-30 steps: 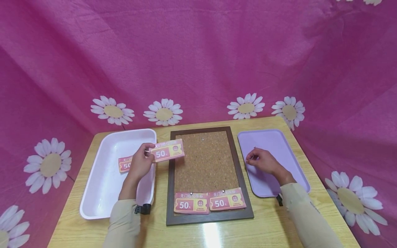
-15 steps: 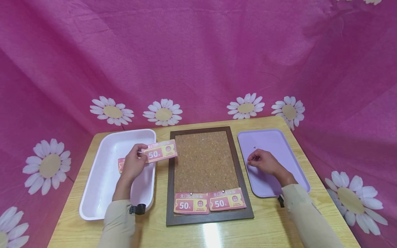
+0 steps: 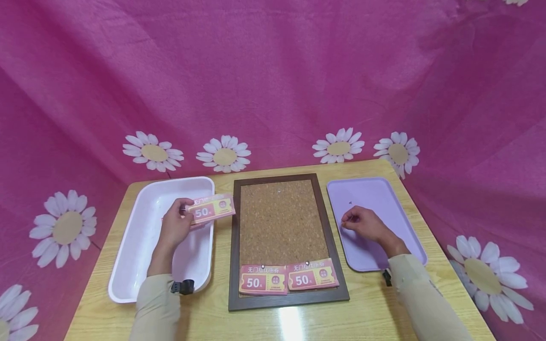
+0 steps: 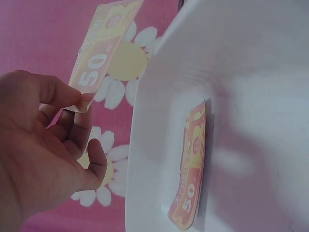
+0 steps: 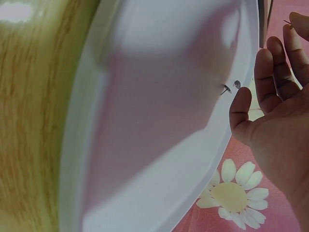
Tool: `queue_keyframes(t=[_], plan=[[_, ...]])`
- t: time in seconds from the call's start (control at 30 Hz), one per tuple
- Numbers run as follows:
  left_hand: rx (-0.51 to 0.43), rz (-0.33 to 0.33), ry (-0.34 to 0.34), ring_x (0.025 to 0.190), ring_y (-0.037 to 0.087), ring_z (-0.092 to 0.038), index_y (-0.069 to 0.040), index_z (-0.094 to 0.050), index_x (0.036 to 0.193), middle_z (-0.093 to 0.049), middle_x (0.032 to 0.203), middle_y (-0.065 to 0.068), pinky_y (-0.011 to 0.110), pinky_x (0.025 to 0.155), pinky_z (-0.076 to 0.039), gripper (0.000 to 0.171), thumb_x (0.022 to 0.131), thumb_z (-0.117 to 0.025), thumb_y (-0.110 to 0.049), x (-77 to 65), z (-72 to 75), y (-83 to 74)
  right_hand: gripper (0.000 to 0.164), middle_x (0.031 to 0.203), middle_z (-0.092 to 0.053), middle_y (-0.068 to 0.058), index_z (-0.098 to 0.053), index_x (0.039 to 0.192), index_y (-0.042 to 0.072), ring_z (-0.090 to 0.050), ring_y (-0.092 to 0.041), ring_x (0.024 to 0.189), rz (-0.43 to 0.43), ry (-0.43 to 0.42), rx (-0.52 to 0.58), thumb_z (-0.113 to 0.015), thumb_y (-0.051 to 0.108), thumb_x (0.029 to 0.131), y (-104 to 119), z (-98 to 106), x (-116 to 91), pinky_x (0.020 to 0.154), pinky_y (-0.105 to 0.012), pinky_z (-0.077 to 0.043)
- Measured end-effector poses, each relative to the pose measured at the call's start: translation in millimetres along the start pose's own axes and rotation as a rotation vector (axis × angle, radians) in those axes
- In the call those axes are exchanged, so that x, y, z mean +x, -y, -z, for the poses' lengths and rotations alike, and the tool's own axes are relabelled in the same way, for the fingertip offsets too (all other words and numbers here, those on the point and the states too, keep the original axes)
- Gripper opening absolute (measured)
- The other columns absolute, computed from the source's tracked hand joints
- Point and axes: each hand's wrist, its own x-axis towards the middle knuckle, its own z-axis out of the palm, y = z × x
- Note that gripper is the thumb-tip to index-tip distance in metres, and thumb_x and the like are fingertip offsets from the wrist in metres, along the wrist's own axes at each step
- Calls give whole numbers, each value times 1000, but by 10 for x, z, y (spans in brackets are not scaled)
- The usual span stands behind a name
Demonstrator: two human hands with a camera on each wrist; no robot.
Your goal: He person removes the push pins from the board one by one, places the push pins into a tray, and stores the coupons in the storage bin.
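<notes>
My left hand [image 3: 174, 225] pinches a pink and yellow "50" coupon [image 3: 213, 208] by one end, above the right side of the white basin [image 3: 123, 265]. Inside that basin lies another coupon [image 4: 190, 164], mostly covered by the hand in the head view. Over the lilac tray [image 3: 390, 199], my right hand [image 3: 366, 225] holds thumb and forefinger together. In the right wrist view the thin point of a thumbtack [image 5: 287, 21] sticks out between those fingertips; its head is hidden. Two silvery thumbtacks [image 5: 226, 89] rest on the tray below.
Between basin and tray lies a cork board [image 3: 281, 222] in a dark brown frame. Two coupons, a left one [image 3: 263, 279] and a right one [image 3: 313, 274], are fastened along its lower edge, each with a tack at the top. Everything stands on a wooden table [image 3: 222, 317].
My left hand has drawn the coupon leftward, from over the board's edge to above the basin. The right hand has shifted slightly down and right, uncovering a tack on the tray.
</notes>
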Motion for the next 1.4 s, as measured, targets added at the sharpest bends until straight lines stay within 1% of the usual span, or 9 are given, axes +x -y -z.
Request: queue_keyframes(t=[0.33,0.6,0.7,0.83,0.97,1.07,1.17,1.27,1.4], plan=[[1,53,-10,110,30,-49,-5,-51,126,-53,128,18,32,83,-38,40,86,-49,-1,38,68,59,9,84,-67,-2,-70,88,11,-57,-11,77,-12,-2,0,-74,15,81,-27,-6,-15,73,-25,-46],[9,66,-31,115,33,-47,-4,-52,127,-51,131,20,43,96,-37,41,86,-48,-1,54,113,105,11,84,-67,-5,-70,87,9,-56,-10,76,3,-13,-10,-74,17,82,-47,14,-19,71,-23,-45],[20,66,-40,112,32,-48,-4,-51,127,-53,126,20,41,93,-37,40,87,-48,-1,51,143,132,11,84,-67,-3,-70,88,10,-56,-10,76,-5,-14,-23,-74,17,82,-81,9,-27,71,-24,-45],[20,91,-42,111,31,-47,-5,-51,127,-53,124,20,41,91,-37,41,87,-48,-2,58,188,168,10,83,-67,-2,-70,87,11,-56,-10,76,-14,-18,-40,-74,17,81,-133,-1,-40,73,-25,-46],[13,119,-48,114,31,-47,-6,-51,128,-51,130,19,42,93,-37,41,87,-49,-2,88,202,227,10,83,-67,-2,-70,87,10,-56,-10,76,-20,-27,-39,-75,16,80,-146,1,-59,73,-25,-46],[12,121,-63,114,31,-48,-7,-53,126,-52,130,19,41,94,-37,40,87,-49,-3,110,204,282,10,82,-67,-2,-70,87,10,-56,-9,75,-29,-29,-38,-74,16,80,-160,0,-71,72,-24,-46],[6,115,-75,112,31,-49,-6,-53,125,-55,124,19,40,93,-38,39,86,-50,-3,123,212,333,10,82,-67,-2,-70,87,10,-56,-10,75,-34,-29,-36,-75,16,80,-177,2,-75,72,-24,-46],[3,114,-93,109,29,-49,-5,-53,125,-55,119,19,37,90,-38,40,86,-50,-2,124,237,372,10,82,-67,-2,-70,87,10,-56,-11,76,-38,-30,-43,-75,16,80,-191,5,-75,72,-24,-46],[6,123,-117,106,28,-49,-5,-53,126,-55,117,19,34,86,-37,40,86,-49,-1,118,282,398,10,83,-67,-2,-70,87,10,-56,-12,77,-45,-32,-50,-75,17,80,-201,10,-70,73,-25,-46]])
